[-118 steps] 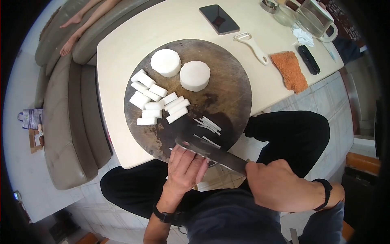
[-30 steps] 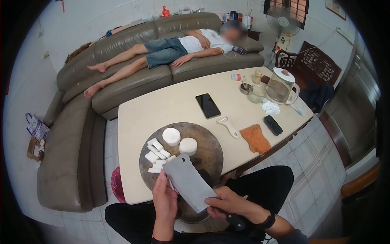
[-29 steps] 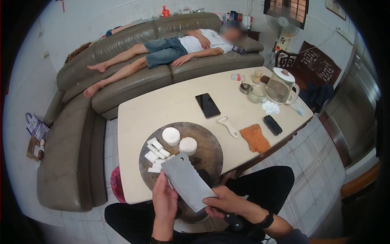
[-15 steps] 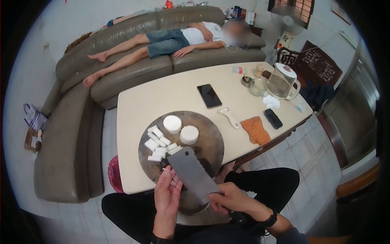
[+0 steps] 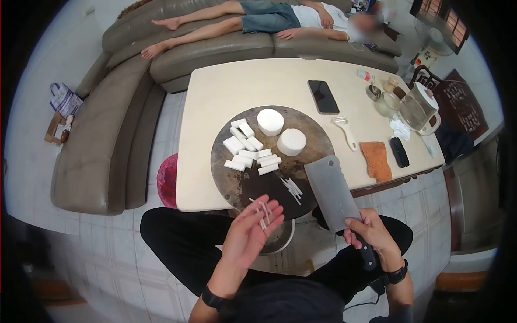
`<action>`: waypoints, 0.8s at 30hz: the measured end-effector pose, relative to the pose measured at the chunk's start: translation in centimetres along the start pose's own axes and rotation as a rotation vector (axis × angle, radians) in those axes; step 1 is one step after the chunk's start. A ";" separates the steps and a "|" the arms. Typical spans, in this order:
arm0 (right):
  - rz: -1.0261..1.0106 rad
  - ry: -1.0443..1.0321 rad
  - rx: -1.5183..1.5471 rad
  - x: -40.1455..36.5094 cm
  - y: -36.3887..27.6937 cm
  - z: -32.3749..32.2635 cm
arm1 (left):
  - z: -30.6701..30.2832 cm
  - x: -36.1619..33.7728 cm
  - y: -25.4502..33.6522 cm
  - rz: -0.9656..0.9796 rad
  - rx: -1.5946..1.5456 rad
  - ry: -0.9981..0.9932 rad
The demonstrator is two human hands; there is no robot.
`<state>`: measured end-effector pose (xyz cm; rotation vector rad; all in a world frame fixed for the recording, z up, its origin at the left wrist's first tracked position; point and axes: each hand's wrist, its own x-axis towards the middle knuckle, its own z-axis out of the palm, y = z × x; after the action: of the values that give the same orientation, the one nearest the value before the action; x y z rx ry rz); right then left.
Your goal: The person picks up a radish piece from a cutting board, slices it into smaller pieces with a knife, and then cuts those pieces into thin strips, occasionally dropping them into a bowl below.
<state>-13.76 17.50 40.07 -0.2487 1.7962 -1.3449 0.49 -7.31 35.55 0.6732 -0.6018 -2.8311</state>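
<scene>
My left hand (image 5: pixel 252 227) is turned palm up over the near edge of the round chopping board (image 5: pixel 318 141), holding a few thin white strips (image 5: pixel 263 213) against its curled fingers. In my right hand (image 5: pixel 371 230) is a cleaver (image 5: pixel 333 189), gripped by its black handle, with the broad blade beside the board's right edge. More thin strips (image 5: pixel 292 190) lie on the board's dark wet patch. Behind them are several white radish batons (image 5: pixel 251 144) and two thick round radish pieces, one farther back (image 5: pixel 270 121) and one to the right (image 5: pixel 292 142).
On the cream table (image 5: pixel 237 81) are a phone (image 5: pixel 323 97), a peeler (image 5: pixel 345 132), an orange cloth (image 5: pixel 376 162), a black case (image 5: pixel 399 152) and a glass jug (image 5: pixel 419 107). Below the board's edge stands a metal basin (image 5: pixel 285 239). A person (image 5: pixel 312 19) lies on the sofa (image 5: pixel 102 145).
The cleaver has moved right, off the board's near part, uncovering the thin strips there. My left hand has opened out somewhat, showing the strips in it. The view has shifted.
</scene>
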 end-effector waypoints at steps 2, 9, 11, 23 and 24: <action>0.010 -0.026 0.011 0.6 0.2 -0.3 | -2.1 -1.1 -0.4 -0.043 -0.001 -0.037; 0.121 -0.204 -0.026 3.4 -1.0 -1.1 | -2.7 -1.7 -1.7 -0.263 -0.084 0.096; 0.141 -0.204 -0.028 3.7 -1.6 -1.2 | -3.0 -1.8 -2.1 -0.303 -0.098 0.073; 0.200 -0.550 -0.159 3.0 -0.5 -2.2 | -4.7 -0.7 -3.1 -0.354 -0.115 0.053; 0.201 -0.613 -0.170 2.8 0.0 -2.2 | -4.6 -0.6 -3.1 -0.354 -0.115 0.055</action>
<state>-17.05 17.33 38.77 -0.4992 1.3675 -0.8501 2.93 -5.93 30.73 0.9125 -0.3344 -3.1245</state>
